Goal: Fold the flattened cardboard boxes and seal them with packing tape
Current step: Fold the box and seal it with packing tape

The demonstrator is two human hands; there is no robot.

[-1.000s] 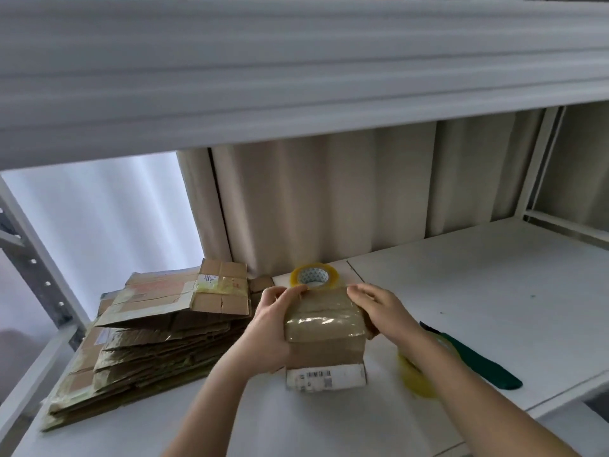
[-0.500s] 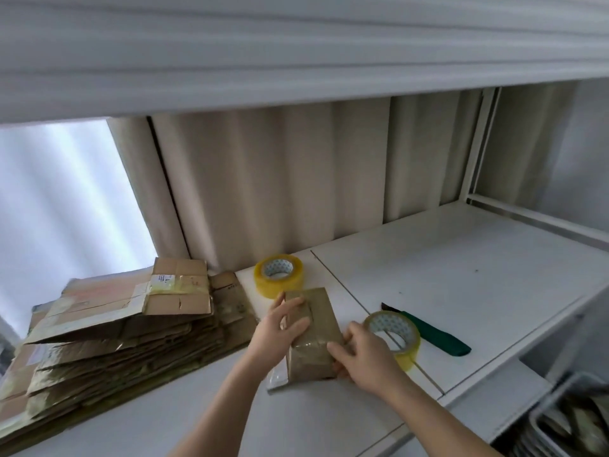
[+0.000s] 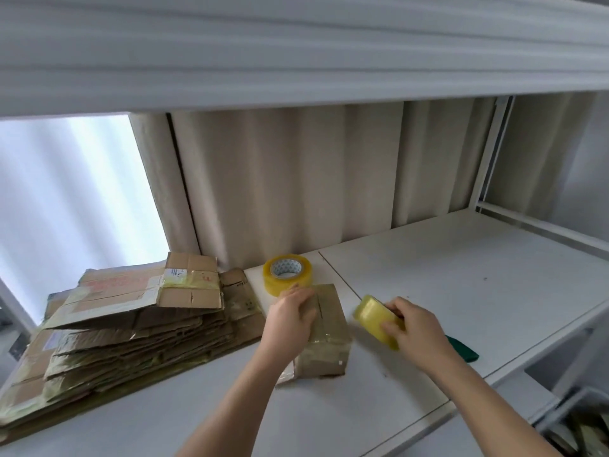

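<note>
A small folded cardboard box point(image 3: 328, 338) stands on the white shelf point(image 3: 461, 291), with shiny tape across its front. My left hand point(image 3: 290, 319) presses on the box's top left side. My right hand point(image 3: 412, 328) holds a yellow tape roll point(image 3: 375, 316) on edge just right of the box, lifted off the shelf. A second yellow tape roll point(image 3: 287, 273) lies flat behind the box. A tall stack of flattened cardboard boxes point(image 3: 108, 328) sits to the left.
A green-handled tool point(image 3: 463, 351) lies on the shelf behind my right wrist, mostly hidden. Beige curtains point(image 3: 296, 179) hang behind the shelf. An upper shelf board point(image 3: 296, 54) runs overhead. A bin with cardboard point(image 3: 580, 427) sits below right.
My right hand left the box and picked up the tape roll that lay on the shelf to the right. My left hand stays on the box.
</note>
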